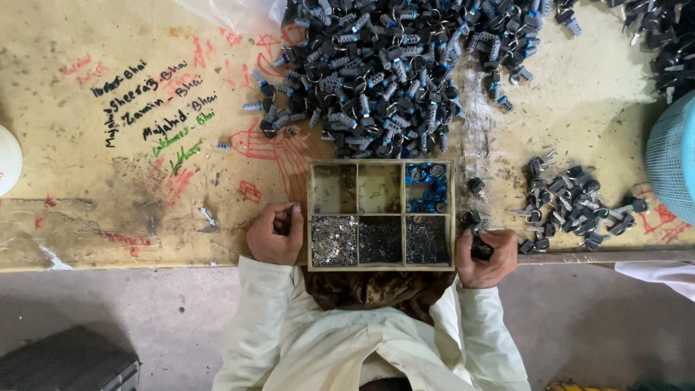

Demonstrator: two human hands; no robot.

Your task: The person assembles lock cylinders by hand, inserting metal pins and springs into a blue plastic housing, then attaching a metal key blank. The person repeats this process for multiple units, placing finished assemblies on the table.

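The right hand (486, 257) closes its fingers on a dark lock part (481, 250) just right of the wooden tray (381, 269). The left hand (275, 233) is curled at the tray's left. A small finished-looking group (572, 203) lies right; the far pile (384, 72) remains large.

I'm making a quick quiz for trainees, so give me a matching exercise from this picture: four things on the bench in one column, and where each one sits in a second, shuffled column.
Things:
1. large heap of black and grey lock cylinders
2. small blue rings
3. smaller cluster of black-headed keyed locks
4. pale blue mesh basket

Places:
A. at the right edge of the picture
B. top right compartment of the wooden divided tray
C. on the bench beyond the tray
D. on the bench right of the tray, past the right hand

Pairs: 1-C, 2-B, 3-D, 4-A
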